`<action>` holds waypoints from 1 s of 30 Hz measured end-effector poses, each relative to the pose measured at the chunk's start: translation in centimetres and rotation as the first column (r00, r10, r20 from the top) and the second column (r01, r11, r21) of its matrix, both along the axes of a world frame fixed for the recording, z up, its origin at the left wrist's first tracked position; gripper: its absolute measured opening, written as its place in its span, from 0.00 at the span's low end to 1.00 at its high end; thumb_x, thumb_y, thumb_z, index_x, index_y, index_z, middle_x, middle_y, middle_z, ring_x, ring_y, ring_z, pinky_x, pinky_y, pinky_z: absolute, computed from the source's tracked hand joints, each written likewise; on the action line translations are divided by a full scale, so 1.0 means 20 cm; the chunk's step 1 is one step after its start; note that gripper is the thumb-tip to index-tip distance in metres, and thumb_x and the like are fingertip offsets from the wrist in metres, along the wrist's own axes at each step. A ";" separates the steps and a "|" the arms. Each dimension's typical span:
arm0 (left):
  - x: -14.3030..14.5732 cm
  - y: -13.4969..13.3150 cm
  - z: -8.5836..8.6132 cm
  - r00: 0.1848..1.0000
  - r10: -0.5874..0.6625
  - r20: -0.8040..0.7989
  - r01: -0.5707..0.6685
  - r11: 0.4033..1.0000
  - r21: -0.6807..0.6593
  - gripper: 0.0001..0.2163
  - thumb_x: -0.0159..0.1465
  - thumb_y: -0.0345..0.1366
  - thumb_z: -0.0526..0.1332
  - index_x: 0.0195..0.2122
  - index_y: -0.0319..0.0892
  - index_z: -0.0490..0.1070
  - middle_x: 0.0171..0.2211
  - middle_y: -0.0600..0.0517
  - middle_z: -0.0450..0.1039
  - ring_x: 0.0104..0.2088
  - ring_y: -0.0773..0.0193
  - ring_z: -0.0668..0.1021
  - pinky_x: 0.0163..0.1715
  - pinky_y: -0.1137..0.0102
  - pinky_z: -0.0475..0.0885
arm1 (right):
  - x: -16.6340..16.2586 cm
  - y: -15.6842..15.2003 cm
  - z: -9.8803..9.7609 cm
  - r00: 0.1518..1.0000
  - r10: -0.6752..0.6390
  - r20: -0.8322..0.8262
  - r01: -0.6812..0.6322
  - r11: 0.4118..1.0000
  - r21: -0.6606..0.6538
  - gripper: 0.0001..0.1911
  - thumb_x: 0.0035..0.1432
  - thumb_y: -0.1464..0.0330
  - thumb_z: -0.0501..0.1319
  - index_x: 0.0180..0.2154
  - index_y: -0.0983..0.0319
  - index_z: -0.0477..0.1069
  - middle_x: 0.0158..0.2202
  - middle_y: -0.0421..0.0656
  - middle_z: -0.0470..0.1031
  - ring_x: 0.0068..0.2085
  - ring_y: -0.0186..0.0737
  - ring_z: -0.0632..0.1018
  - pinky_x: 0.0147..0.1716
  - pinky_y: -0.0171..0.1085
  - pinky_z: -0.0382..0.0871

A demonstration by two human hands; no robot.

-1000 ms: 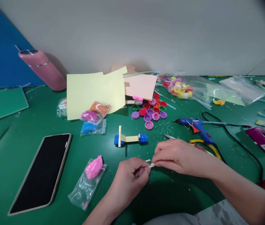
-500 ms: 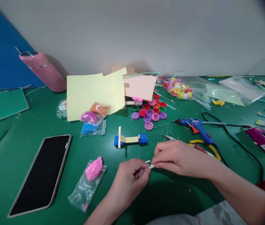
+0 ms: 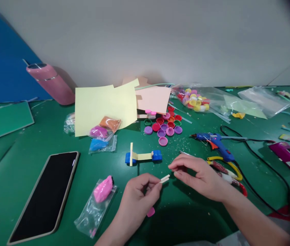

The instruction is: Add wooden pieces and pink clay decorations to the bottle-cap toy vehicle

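The left hand (image 3: pixel 141 193) pinches a small white stick (image 3: pixel 164 178) over the near middle of the green table (image 3: pixel 19 164). The right hand (image 3: pixel 198 172) is loosely open just right of the stick's tip and holds nothing. Farther lie a blue cap piece (image 3: pixel 142 156) and the bottle caps (image 3: pixel 164 124). Right of the hands are the pliers (image 3: pixel 226 167) and a glue gun (image 3: pixel 216 141), and left are a clay bag (image 3: pixel 101 191) and a phone (image 3: pixel 46 194).

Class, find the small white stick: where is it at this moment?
Head view, low centre: the small white stick is pinched in the left hand, its free end near the right hand, in front of the blue-capped strip.
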State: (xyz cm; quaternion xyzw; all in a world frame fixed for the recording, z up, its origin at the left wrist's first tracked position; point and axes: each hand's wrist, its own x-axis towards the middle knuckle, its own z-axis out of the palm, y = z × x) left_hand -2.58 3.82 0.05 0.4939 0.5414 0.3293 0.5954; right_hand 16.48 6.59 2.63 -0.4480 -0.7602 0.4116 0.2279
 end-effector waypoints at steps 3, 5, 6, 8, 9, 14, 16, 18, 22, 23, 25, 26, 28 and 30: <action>0.00 0.00 0.01 1.000 0.007 0.006 -0.007 1.000 -0.010 0.06 0.53 0.33 0.59 0.21 0.37 0.70 0.15 0.59 0.58 0.18 0.72 0.60 0.17 0.76 0.56 | -0.03 -0.03 -0.05 0.994 -0.058 -0.092 0.051 0.996 -0.073 0.07 0.59 0.67 0.55 0.39 0.60 0.69 0.35 0.42 0.69 0.35 0.35 0.71 0.35 0.33 0.65; 0.00 0.00 0.01 1.000 0.000 -0.008 0.000 1.000 -0.017 0.06 0.52 0.33 0.59 0.21 0.37 0.70 0.15 0.59 0.58 0.18 0.72 0.60 0.17 0.76 0.55 | -0.05 -0.05 -0.07 0.985 -0.098 -0.144 0.082 0.990 -0.117 0.08 0.59 0.67 0.55 0.38 0.60 0.69 0.34 0.42 0.69 0.34 0.35 0.71 0.33 0.33 0.65; 0.00 0.00 0.01 1.000 -0.007 -0.016 0.006 1.000 -0.020 0.06 0.52 0.34 0.59 0.21 0.37 0.70 0.15 0.59 0.58 0.18 0.72 0.60 0.17 0.76 0.55 | -0.06 -0.06 -0.08 0.981 -0.117 -0.157 0.096 0.987 -0.132 0.07 0.58 0.67 0.55 0.37 0.61 0.70 0.33 0.42 0.68 0.34 0.35 0.71 0.32 0.32 0.64; 0.01 0.00 0.02 0.999 -0.024 -0.034 0.023 0.999 -0.024 0.07 0.53 0.34 0.59 0.21 0.37 0.69 0.14 0.59 0.57 0.17 0.72 0.60 0.18 0.75 0.55 | -0.06 -0.06 -0.09 0.977 -0.141 -0.163 0.118 0.982 -0.148 0.08 0.58 0.66 0.55 0.35 0.62 0.70 0.32 0.42 0.68 0.32 0.35 0.70 0.31 0.32 0.64; 0.01 0.00 0.02 0.999 -0.033 -0.042 0.032 0.999 -0.022 0.07 0.53 0.34 0.59 0.21 0.37 0.69 0.14 0.59 0.57 0.18 0.72 0.60 0.18 0.75 0.55 | -0.07 -0.07 -0.10 0.976 -0.147 -0.159 0.123 0.980 -0.154 0.08 0.58 0.66 0.55 0.34 0.62 0.70 0.31 0.42 0.68 0.32 0.35 0.70 0.30 0.32 0.63; 0.00 -0.01 0.01 0.998 -0.049 -0.046 0.048 0.999 -0.017 0.07 0.53 0.35 0.59 0.22 0.37 0.70 0.15 0.58 0.58 0.18 0.72 0.60 0.18 0.75 0.55 | -0.07 -0.06 -0.09 0.979 -0.145 -0.145 0.124 0.981 -0.149 0.09 0.58 0.66 0.55 0.31 0.62 0.70 0.29 0.41 0.68 0.30 0.35 0.69 0.30 0.33 0.63; 0.00 -0.01 0.01 0.998 -0.051 -0.029 0.051 0.998 -0.027 0.07 0.54 0.35 0.59 0.23 0.37 0.71 0.15 0.58 0.59 0.18 0.72 0.61 0.18 0.75 0.56 | -0.07 -0.06 -0.09 0.979 -0.138 -0.148 0.117 0.982 -0.145 0.09 0.58 0.66 0.55 0.31 0.62 0.71 0.28 0.41 0.68 0.30 0.34 0.69 0.30 0.33 0.63; 0.00 -0.01 0.00 0.998 -0.054 -0.023 0.053 0.998 -0.030 0.08 0.54 0.36 0.59 0.23 0.37 0.71 0.15 0.58 0.60 0.18 0.72 0.61 0.18 0.76 0.56 | -0.07 -0.06 -0.09 0.979 -0.133 -0.156 0.111 0.983 -0.144 0.09 0.58 0.66 0.55 0.30 0.63 0.71 0.28 0.41 0.69 0.31 0.35 0.69 0.31 0.33 0.63; 0.00 -0.01 -0.01 0.997 -0.064 -0.045 0.063 0.998 -0.021 0.08 0.55 0.36 0.59 0.24 0.37 0.72 0.15 0.57 0.62 0.17 0.72 0.63 0.18 0.76 0.57 | -0.07 -0.06 -0.10 0.978 -0.131 -0.163 0.108 0.984 -0.143 0.09 0.58 0.66 0.56 0.30 0.63 0.71 0.28 0.41 0.69 0.31 0.35 0.70 0.31 0.33 0.63; 0.00 -0.01 -0.01 0.997 -0.066 -0.047 0.065 0.998 -0.020 0.08 0.55 0.36 0.59 0.24 0.37 0.72 0.15 0.57 0.63 0.17 0.72 0.63 0.18 0.76 0.58 | -0.07 -0.06 -0.10 0.978 -0.132 -0.164 0.109 0.984 -0.143 0.09 0.58 0.66 0.56 0.30 0.63 0.71 0.28 0.41 0.69 0.31 0.34 0.70 0.31 0.33 0.63; 0.00 -0.01 -0.01 0.996 -0.070 -0.050 0.068 0.997 -0.029 0.08 0.55 0.36 0.59 0.24 0.37 0.72 0.15 0.57 0.63 0.16 0.72 0.63 0.17 0.76 0.58 | -0.07 -0.06 -0.10 0.978 -0.130 -0.165 0.107 0.984 -0.143 0.09 0.58 0.66 0.56 0.30 0.63 0.71 0.28 0.41 0.69 0.30 0.34 0.70 0.30 0.32 0.63; 0.00 -0.01 -0.01 0.996 -0.070 -0.054 0.068 0.997 -0.034 0.08 0.55 0.37 0.59 0.24 0.37 0.72 0.15 0.57 0.64 0.16 0.72 0.64 0.17 0.76 0.58 | -0.07 -0.06 -0.10 0.978 -0.129 -0.163 0.105 0.984 -0.145 0.09 0.58 0.66 0.56 0.30 0.63 0.71 0.28 0.41 0.69 0.30 0.34 0.70 0.30 0.32 0.63; 0.00 -0.01 -0.01 0.996 -0.066 -0.067 0.063 0.997 -0.045 0.08 0.55 0.37 0.59 0.24 0.38 0.72 0.15 0.56 0.65 0.16 0.72 0.65 0.17 0.76 0.59 | -0.07 -0.06 -0.10 0.980 -0.127 -0.152 0.105 0.983 -0.149 0.09 0.58 0.66 0.55 0.30 0.63 0.71 0.28 0.41 0.69 0.31 0.34 0.70 0.30 0.32 0.63; 0.00 0.00 0.00 0.995 -0.059 -0.080 0.054 0.997 -0.053 0.08 0.54 0.37 0.60 0.23 0.38 0.72 0.16 0.56 0.66 0.16 0.71 0.65 0.16 0.76 0.59 | -0.07 -0.06 -0.10 0.981 -0.129 -0.142 0.107 0.983 -0.152 0.09 0.58 0.66 0.55 0.30 0.63 0.71 0.28 0.41 0.69 0.31 0.34 0.70 0.30 0.32 0.63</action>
